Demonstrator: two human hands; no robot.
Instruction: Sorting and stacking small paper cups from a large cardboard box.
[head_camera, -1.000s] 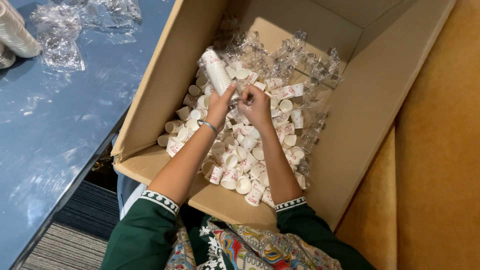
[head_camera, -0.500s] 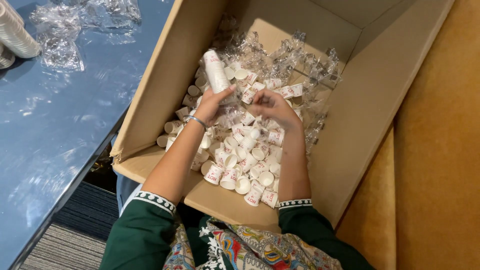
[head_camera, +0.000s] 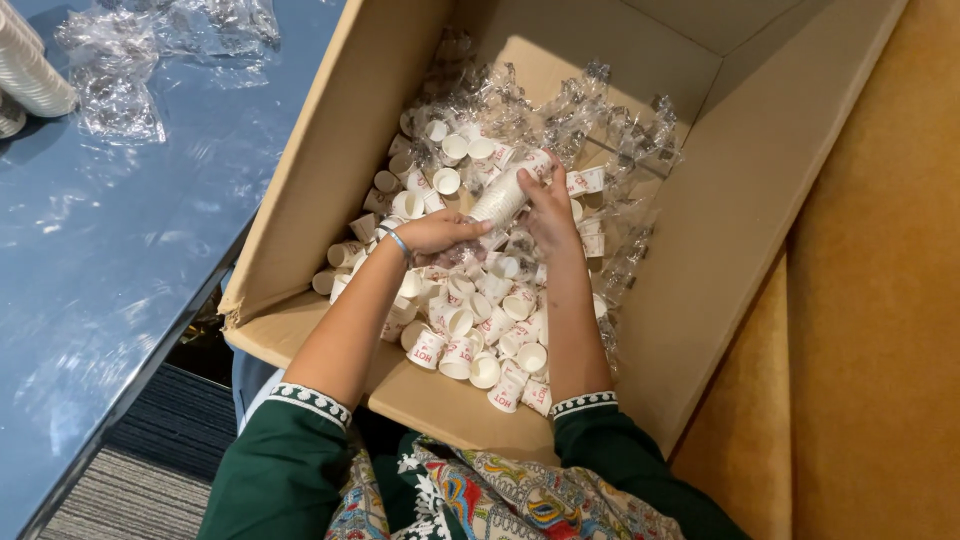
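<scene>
A blue table (head_camera: 110, 260) stands over grey carpet (head_camera: 130, 480), beside a cardboard box (head_camera: 720, 220) of loose paper cups (head_camera: 470, 330). Inside the box, the right hand (head_camera: 548, 212) clasps a stack of cups (head_camera: 500, 197); the left hand (head_camera: 440, 234) curls, fingers together, onto the pile.

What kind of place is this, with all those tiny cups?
Probably an office or event room where drinks get set up, though I can't be sure. A big cardboard box holds loose small paper cups, more stacked cups stand on a blue table, and the floor is carpet.
</scene>
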